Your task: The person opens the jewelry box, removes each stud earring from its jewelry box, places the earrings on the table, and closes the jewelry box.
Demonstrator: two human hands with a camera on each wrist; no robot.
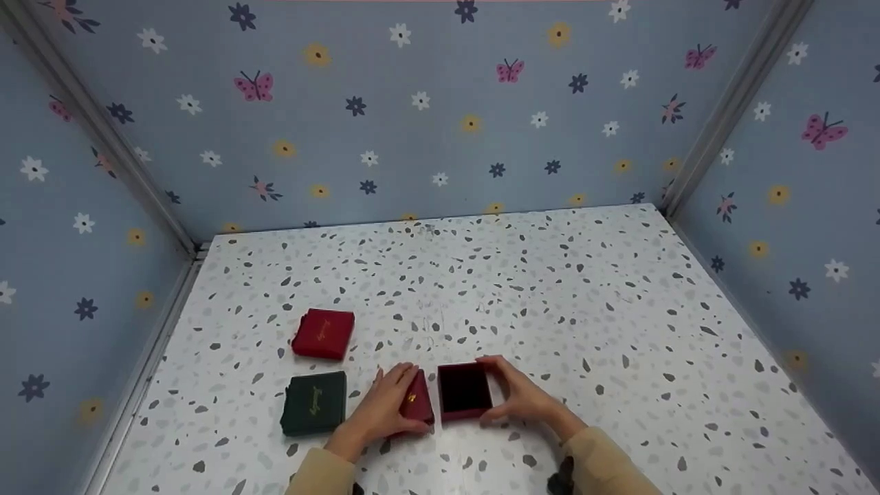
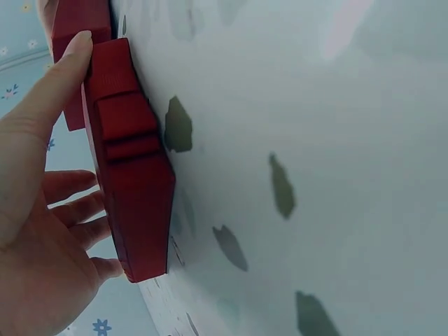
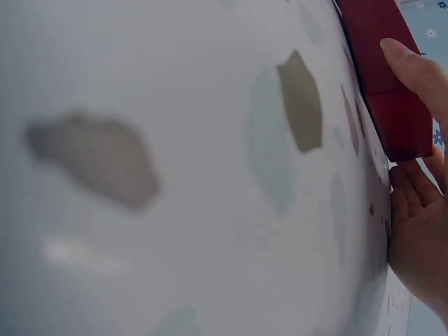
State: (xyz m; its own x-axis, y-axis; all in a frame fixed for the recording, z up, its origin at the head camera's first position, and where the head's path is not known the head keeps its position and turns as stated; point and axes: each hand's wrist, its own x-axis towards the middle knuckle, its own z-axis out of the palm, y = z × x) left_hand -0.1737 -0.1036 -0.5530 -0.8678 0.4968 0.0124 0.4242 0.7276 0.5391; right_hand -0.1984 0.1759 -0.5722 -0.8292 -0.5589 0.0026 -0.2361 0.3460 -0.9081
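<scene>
Pinching a maroon, bow-trimmed lid [image 1: 418,399], the left hand [image 1: 385,407] flanked the right hand [image 1: 522,397] gripping a maroon, black-lined square box [image 1: 462,416], seemingly an uncovering step next needing gentle release.

Head view looks down; close wrists share tabletop [image 1: 522,295].

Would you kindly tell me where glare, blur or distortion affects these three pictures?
Head view: fairly even light, though the open box looks nearly black inside and the green box carries lettering too soft to read; left wrist view: a pale glare streak on the tabletop, upper right; right wrist view: the large grey fleck is blurred, with faint glare below it, and the tabletop seems to bow.
</scene>
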